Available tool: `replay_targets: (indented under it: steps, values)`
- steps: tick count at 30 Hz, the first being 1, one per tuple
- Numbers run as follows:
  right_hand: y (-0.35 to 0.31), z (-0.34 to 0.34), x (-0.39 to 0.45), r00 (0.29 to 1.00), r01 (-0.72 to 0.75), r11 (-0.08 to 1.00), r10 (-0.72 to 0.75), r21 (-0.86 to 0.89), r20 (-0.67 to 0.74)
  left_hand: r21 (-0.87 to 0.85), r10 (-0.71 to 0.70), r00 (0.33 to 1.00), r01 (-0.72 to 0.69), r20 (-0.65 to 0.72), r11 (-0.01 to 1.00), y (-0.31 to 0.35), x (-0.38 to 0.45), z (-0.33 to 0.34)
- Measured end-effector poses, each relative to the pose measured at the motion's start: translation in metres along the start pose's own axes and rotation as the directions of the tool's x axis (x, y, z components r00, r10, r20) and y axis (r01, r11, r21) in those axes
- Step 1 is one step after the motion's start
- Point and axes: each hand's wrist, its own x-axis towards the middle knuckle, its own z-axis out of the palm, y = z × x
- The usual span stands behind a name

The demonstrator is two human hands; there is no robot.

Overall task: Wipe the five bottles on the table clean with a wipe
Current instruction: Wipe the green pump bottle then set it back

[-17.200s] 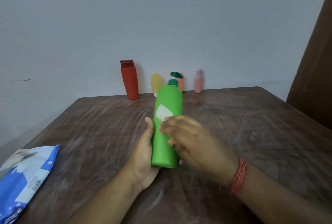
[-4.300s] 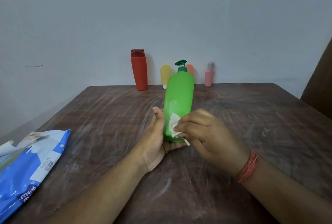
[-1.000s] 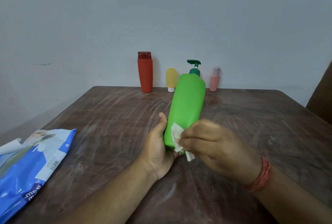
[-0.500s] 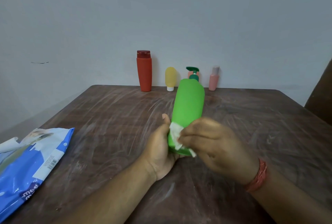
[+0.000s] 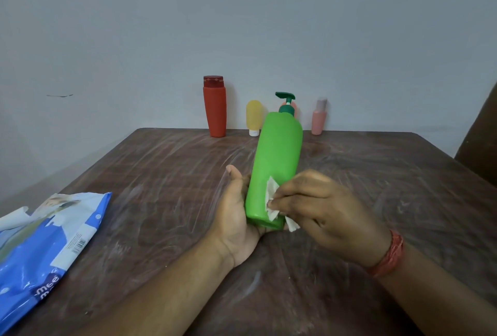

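Our left hand (image 5: 236,217) grips the green bottle (image 5: 274,168) near its base, tilted above the table (image 5: 161,174); our right hand (image 5: 322,209) pinches the wipe (image 5: 271,195) against it.

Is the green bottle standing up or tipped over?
Tipped. The green pump bottle leans away, its base held in the left hand, off the table.

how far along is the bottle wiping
Nothing looks finished yet. In hand: the left hand holds the green pump bottle while the right hand rubs a wipe near its base. Left: the red bottle, yellow bottle, pink bottle and one half hidden behind the pump, all by the wall.
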Motion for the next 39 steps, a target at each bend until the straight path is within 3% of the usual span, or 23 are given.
replay_targets:
  steps: [2, 6, 11, 16, 21, 26, 28, 30, 34, 39]
  values:
    - [-0.003, 0.002, 0.0, 1.0, 0.01, 1.0, -0.01, -0.022, 0.0, 0.027, 0.031, 1.0, -0.031, -0.002, 0.999, 0.0, -0.002, 0.002]
    - [-0.015, 0.006, 0.006, 0.981, 0.145, 0.989, -0.14, -0.031, 0.134, 0.025, 0.014, 0.999, -0.016, 0.044, 1.0, -0.004, -0.001, 0.003]
    - [-0.006, -0.004, 0.008, 0.998, -0.048, 0.981, 0.056, -0.187, 0.035, 0.131, 0.015, 0.996, -0.027, 0.092, 0.991, -0.003, -0.001, 0.003]
    - [-0.019, 0.004, 0.01, 0.98, 0.112, 0.981, -0.083, -0.156, 0.181, 0.043, 0.039, 0.996, -0.042, 0.077, 0.998, -0.004, -0.001, 0.001]
    - [-0.002, -0.004, 0.007, 0.995, -0.099, 0.968, 0.098, -0.231, -0.017, 0.111, 0.018, 0.995, -0.029, 0.1, 0.993, -0.005, -0.001, 0.004]
    - [-0.017, 0.012, 0.007, 0.981, 0.144, 0.987, -0.133, -0.07, 0.145, -0.072, 0.002, 0.998, 0.003, 0.07, 0.997, -0.003, 0.0, 0.0]
    - [-0.017, 0.011, 0.009, 0.97, 0.175, 0.984, -0.166, -0.037, 0.177, -0.104, 0.004, 0.999, 0.002, 0.049, 0.995, -0.002, 0.001, 0.0]
    - [-0.014, 0.007, 0.009, 0.979, 0.141, 0.988, -0.13, -0.065, 0.155, -0.079, -0.008, 0.998, 0.012, 0.056, 0.997, -0.001, 0.0, 0.001]
    - [-0.006, -0.003, 0.008, 0.993, -0.116, 0.98, 0.112, -0.162, -0.033, 0.08, -0.009, 0.999, 0.005, 0.045, 0.997, -0.005, 0.002, 0.003]
    - [-0.023, 0.013, 0.01, 0.976, 0.129, 0.986, -0.107, -0.106, 0.187, -0.13, -0.035, 0.999, 0.038, 0.021, 0.991, 0.0, 0.0, -0.003]
